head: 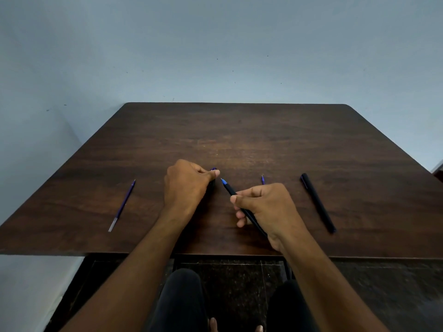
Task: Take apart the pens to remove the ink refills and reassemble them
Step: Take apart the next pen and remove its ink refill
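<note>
My right hand (263,207) grips a black pen body (230,189) whose blue tip points up and left toward my left hand. My left hand (187,185) is curled round a dark pen cap (213,169); only its purple-blue end shows beside the thumb. A loose purple ink refill (122,204) lies on the table to the left. Behind my right hand, the tip of a second refill (263,179) pokes out; the rest of it is hidden. A capped black pen (317,202) lies to the right.
The dark wooden table (239,135) stands against a pale blue wall. Its near edge runs just below my wrists. My knees and a dark tiled floor show beneath it.
</note>
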Available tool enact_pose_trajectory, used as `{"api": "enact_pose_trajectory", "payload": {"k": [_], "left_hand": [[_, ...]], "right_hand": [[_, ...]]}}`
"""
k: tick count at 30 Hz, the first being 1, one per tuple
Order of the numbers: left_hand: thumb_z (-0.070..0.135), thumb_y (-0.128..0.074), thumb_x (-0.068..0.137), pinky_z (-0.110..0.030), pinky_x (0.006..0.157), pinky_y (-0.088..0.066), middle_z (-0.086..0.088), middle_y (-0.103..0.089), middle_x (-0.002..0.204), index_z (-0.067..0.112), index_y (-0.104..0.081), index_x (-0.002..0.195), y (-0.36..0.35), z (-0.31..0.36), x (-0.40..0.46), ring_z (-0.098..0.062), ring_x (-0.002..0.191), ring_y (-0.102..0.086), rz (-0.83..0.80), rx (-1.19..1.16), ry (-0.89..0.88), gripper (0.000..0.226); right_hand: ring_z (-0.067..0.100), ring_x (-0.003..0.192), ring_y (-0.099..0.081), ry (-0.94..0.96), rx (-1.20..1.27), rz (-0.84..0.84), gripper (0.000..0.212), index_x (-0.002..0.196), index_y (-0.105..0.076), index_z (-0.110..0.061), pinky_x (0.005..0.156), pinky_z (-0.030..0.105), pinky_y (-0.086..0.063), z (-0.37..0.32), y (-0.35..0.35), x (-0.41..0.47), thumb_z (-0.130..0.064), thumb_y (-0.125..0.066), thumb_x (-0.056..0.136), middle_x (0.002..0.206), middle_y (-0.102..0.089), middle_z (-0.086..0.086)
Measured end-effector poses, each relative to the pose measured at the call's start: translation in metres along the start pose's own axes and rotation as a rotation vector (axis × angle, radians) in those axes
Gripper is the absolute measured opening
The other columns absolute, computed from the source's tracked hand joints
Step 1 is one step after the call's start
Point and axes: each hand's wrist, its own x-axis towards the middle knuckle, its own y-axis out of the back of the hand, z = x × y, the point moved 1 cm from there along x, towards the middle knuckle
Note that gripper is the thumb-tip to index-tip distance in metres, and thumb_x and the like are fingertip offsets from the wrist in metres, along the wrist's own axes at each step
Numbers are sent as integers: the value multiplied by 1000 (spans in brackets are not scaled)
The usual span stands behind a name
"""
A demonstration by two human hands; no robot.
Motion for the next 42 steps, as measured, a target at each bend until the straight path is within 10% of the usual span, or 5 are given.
{"api": "enact_pose_trajectory", "payload": {"k": [12, 16, 20, 33, 42], "left_hand": [[51, -80, 75, -25, 65, -55, 9, -74, 70, 26, -80, 76, 10, -6, -9, -5, 68, -68, 46, 7, -43, 26], [39, -79, 81, -2, 64, -45, 20, -72, 77, 27, -79, 91, 18, -4, -23, 13, 74, -65, 134, -227, -65, 16], [26, -74, 87, -5, 71, -49, 9, -78, 97, 19, -77, 107, 9, 1, -46, 10, 82, -67, -120, -616, 62, 21], [28, -70, 88, -40, 86, -41, -5, -78, 104, 21, -80, 97, 4, -1, -48, -25, 86, -49, -418, -907, 149, 16], [31, -82, 65, -20, 63, -42, -12, -78, 91, 14, -81, 80, 2, -8, -49, -4, 59, -52, -359, -983, 176, 23]], "right_hand": [[15, 50, -62, 117, 96, 88, 3, 88, -77, -2, 47, 28, -56, 13, -8, 0, -4, -77, 87, 64, -70, 10], [15, 52, -62, 138, 116, 121, 2, 88, -78, -6, 50, 28, -55, 20, -8, 3, -7, -76, 89, 64, -71, 6], [14, 51, -62, 167, 153, 51, 9, 87, -79, -10, 48, 25, -53, 24, -8, 4, -8, -73, 92, 66, -73, 5], [17, 54, -55, 110, 176, -238, 23, 92, -81, -7, 46, 27, -43, 28, 0, 9, -21, -65, 99, 72, -70, 10], [12, 51, -51, 160, 178, -216, 16, 89, -81, -4, 42, 23, -39, 32, 1, 8, -13, -70, 95, 66, -67, 8]]}}
